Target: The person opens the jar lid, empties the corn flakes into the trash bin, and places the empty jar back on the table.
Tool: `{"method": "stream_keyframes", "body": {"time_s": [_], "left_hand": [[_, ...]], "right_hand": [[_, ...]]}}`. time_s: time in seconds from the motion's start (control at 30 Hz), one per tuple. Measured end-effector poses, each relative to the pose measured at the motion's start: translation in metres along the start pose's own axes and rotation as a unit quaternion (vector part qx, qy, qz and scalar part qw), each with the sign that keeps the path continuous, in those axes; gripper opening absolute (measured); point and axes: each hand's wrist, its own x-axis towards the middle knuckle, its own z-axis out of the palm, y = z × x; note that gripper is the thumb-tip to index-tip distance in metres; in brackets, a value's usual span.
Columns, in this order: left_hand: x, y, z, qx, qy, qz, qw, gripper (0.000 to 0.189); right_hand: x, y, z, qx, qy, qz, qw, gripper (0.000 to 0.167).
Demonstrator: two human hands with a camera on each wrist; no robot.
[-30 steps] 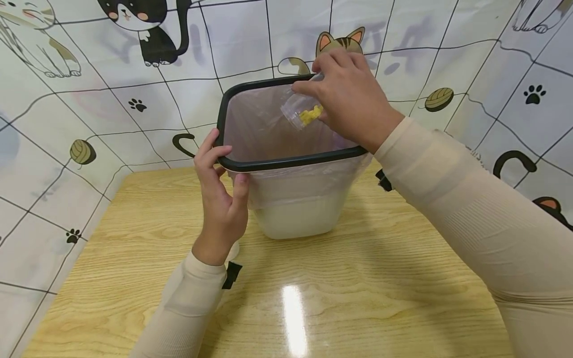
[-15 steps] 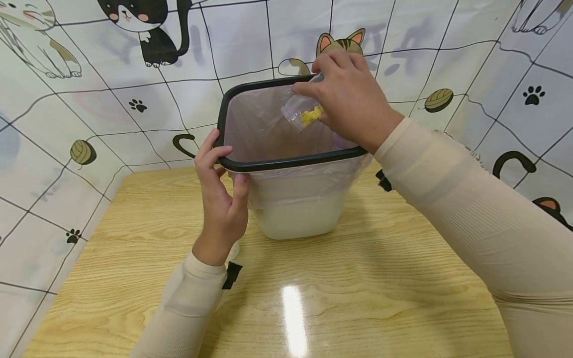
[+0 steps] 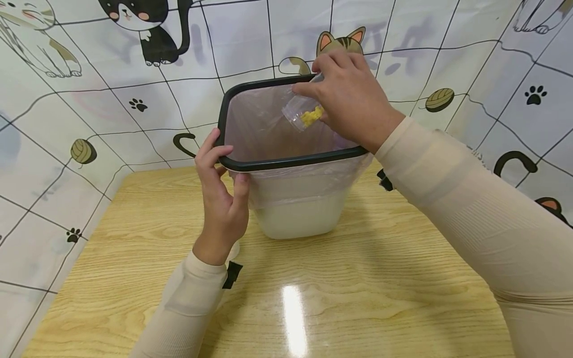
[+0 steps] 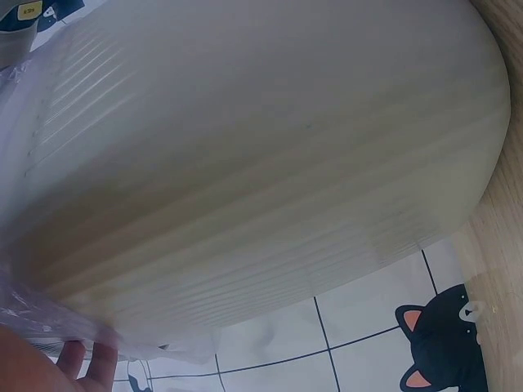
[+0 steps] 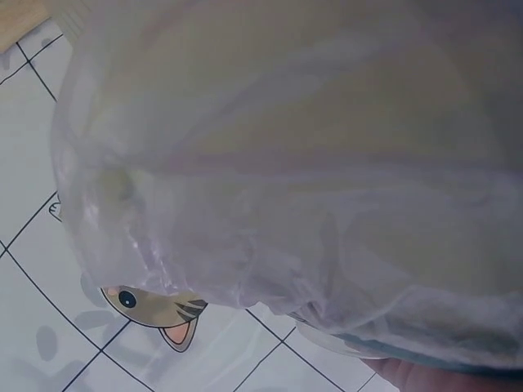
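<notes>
A whitish trash bin (image 3: 300, 214) with a dark rim and a thin translucent liner stands on the table. My left hand (image 3: 219, 194) grips the rim at its near left corner, fingers over the edge and thumb against the front. Over the right part of the opening, my right hand (image 3: 353, 99) holds a clear plastic cup (image 3: 293, 108), tipped with its mouth down to the left. Yellow bits (image 3: 312, 116) lie inside the cup near its mouth. The left wrist view is filled by the bin's side (image 4: 286, 163). In the right wrist view the liner (image 5: 245, 229) hides most of the right hand (image 5: 441, 377).
The wood-grain table (image 3: 358, 298) extends in front of the bin and to both sides. Close behind rises a white tiled-pattern wall sheet (image 3: 241, 40) printed with cats. A small white round thing (image 3: 234, 251) shows partly behind the left wrist.
</notes>
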Motion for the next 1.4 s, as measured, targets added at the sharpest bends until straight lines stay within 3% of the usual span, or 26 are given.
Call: {"method": "stream_keyframes", "body": {"time_s": [0.8, 1.4], "left_hand": [[0.0002, 0.0015, -0.0005, 0.005, -0.005, -0.009, 0.9999, 0.055], [-0.0001, 0.0016, -0.0005, 0.003, -0.006, -0.006, 1.0000, 0.056]], "right_hand": [[0.0002, 0.0002, -0.0023, -0.024, 0.018, -0.025, 0.9992, 0.053], [-0.0006, 0.0005, -0.0006, -0.057, 0.061, -0.038, 0.9958, 0.044]]}}
